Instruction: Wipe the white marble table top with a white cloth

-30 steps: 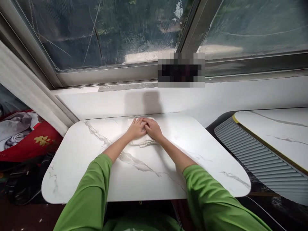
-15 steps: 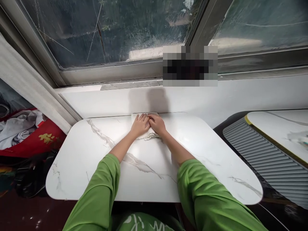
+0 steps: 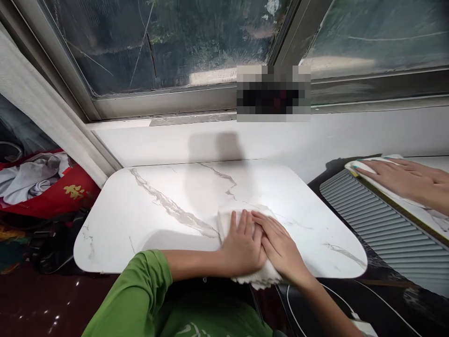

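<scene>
A white cloth (image 3: 229, 216) lies on the white marble-patterned table (image 3: 157, 210), hanging slightly over its near edge. My left hand (image 3: 242, 243) and my right hand (image 3: 278, 245) both press flat on the cloth, side by side, fingers stretched out and pointing away from me. Most of the cloth is hidden under my hands. Green sleeves cover my arms.
A window and white sill run behind the table. Another person's hand (image 3: 403, 180) rests on a cloth on a second marble table (image 3: 421, 210) at the right. A ribbed grey panel (image 3: 379, 224) lies between the tables. Red and white fabric (image 3: 42, 182) is piled at left.
Both hands have slid the cloth from the far edge of the table back to its near edge. Another person's hand has come into view at the right.
</scene>
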